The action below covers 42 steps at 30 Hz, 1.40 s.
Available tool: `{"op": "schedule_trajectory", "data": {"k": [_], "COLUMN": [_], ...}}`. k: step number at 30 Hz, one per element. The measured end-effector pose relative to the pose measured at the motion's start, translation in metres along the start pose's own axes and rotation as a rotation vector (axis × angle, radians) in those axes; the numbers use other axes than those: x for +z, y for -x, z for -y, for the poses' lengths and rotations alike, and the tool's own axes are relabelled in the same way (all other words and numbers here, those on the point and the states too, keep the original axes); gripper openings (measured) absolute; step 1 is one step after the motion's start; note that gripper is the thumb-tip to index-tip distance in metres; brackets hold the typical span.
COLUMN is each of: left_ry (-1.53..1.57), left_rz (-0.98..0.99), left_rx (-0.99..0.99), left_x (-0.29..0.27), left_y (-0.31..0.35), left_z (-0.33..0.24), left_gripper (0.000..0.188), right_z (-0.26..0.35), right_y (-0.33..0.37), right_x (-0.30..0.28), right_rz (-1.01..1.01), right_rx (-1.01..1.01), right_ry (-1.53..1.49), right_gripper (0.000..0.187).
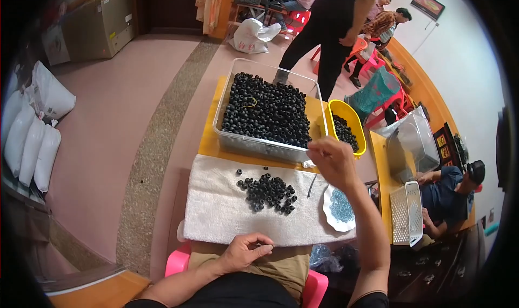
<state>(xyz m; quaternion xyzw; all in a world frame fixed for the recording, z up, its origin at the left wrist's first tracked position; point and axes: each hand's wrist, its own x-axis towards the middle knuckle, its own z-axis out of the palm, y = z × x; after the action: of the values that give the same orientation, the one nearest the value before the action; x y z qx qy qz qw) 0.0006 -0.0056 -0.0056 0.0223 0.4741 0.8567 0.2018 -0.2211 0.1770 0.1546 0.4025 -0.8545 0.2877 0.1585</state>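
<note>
A: Feed's up. Far left?
B: White sacks [40, 140], outermost cut off by the fisheye rim. Then the left hand [248, 251], over the lap by the near edge of the white towel [213, 213]: fingers half curled, thumb near index. I can't tell if it has hold of anything.
A: Black beads [270, 193]?
B: Loose pile on the towel, more heaped in the clear bin [259, 146] behind. I can't see the lower layers. Thin dark strip [312, 185] right of the pile, can't identify it.
A: Right hand [332, 157]?
B: Raised by the bin's near right corner, fingertips drawn together. Grip contents too small to make out. Forearm hides part of the scalloped plate [341, 227] of blue bits. Yellow tub [343, 107] beyond, black beads inside.
</note>
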Motion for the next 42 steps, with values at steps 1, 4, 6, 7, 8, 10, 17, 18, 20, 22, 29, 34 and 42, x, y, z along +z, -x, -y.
{"op": "schedule_trajectory", "data": {"k": [1, 4, 6, 7, 8, 10, 17, 18, 20, 22, 29, 34, 42], "left_ry": [0.004, -0.038, -0.041, -0.048, -0.059, -0.061, -0.122, -0.114, -0.193, -0.169, -0.247, -0.313, -0.312], "left_rz": [-0.007, 0.002, 0.005, 0.013, 0.013, 0.011, -0.006, -0.005, -0.009, -0.021, -0.077, -0.092, -0.078], "left_rx": [0.0, 0.015, 0.018, 0.023, 0.002, 0.013, 0.035, 0.023, 0.044, 0.04, 0.129, 0.118, 0.082], "left_x": [-0.001, 0.0, -0.001, -0.002, -0.002, -0.003, -0.005, -0.006, -0.005, -0.004, -0.008, -0.003, 0.0], "left_y": [0.0, 0.0, 0.0, 0.0, 0.0, 0.0, 0.002, 0.0, 0.0, -0.002, -0.005, -0.005, -0.004], "left_z": [0.001, 0.006, 0.007, 0.006, 0.004, 0.003, 0.0, 0.0, -0.001, -0.005, -0.007, -0.009, -0.002], "left_gripper": [0.02, 0.015, 0.015, 0.015, 0.015, 0.015, 0.012, 0.012, 0.011, 0.01, 0.01, 0.01, 0.01], "right_z": [-0.005, -0.038, -0.064, -0.074, -0.085, -0.106, -0.092, -0.088, -0.081, -0.09, -0.024, 0.012, 0.019], "right_y": [-0.017, -0.053, -0.064, -0.068, -0.07, -0.073, -0.081, -0.082, -0.093, -0.091, -0.043, 0.056, 0.098], "right_x": [0.005, 0.025, 0.045, 0.054, 0.062, 0.082, 0.111, 0.111, 0.105, 0.095, 0.041, 0.054, 0.092], "right_rz": [0.115, 0.393, 0.559, 0.684, 0.808, 0.866, 0.978, 0.962, 0.975, 0.836, -0.07, 0.141, 0.365], "right_rx": [0.125, 0.231, 0.211, 0.222, 0.234, 0.112, 0.149, 0.132, 0.105, 0.075, 0.118, 0.112, 0.059], "right_ry": [0.0, -0.028, -0.063, -0.113, -0.163, -0.087, 0.235, 0.306, 0.272, 0.138, -0.041, 0.087, 0.18], "right_gripper": [0.011, 0.013, 0.014, 0.015, 0.018, 0.021, 0.03, 0.03, 0.028, 0.026, 0.017, 0.016, 0.024]}}
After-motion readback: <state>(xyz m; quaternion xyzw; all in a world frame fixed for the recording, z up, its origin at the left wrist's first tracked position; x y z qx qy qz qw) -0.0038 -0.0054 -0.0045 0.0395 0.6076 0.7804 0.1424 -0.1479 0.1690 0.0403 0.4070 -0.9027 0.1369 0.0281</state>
